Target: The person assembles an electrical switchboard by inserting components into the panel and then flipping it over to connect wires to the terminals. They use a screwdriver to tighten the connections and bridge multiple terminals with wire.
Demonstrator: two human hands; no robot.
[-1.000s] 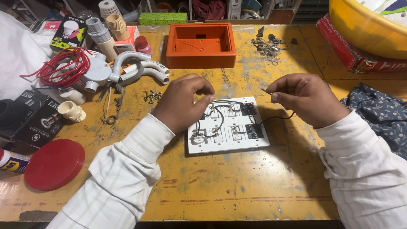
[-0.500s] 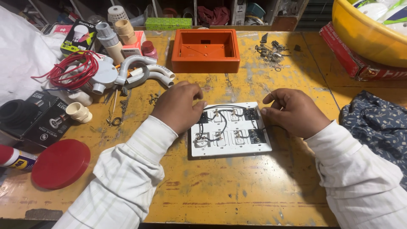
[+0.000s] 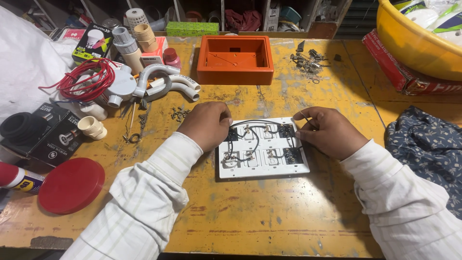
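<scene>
Two hands [image 3: 207, 126] [image 3: 327, 131] on white switch plate [image 3: 262, 163], worn yellow table [image 3: 250, 216], cluttered shelves [image 3: 250, 19]

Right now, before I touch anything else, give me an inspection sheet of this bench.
Surface: yellow worktable, worn and stained.
Job's things: white switch plate lying back-up, black wires looped between its terminals.
Clutter: orange box, grey conduit bends, red lid, loose screws, metal bits.
Hands: left hand on the plate's left edge; right hand pinching a wire end at its right edge.
Cables: red wire coil.
Surroundings: yellow tub, patterned cloth.
</scene>
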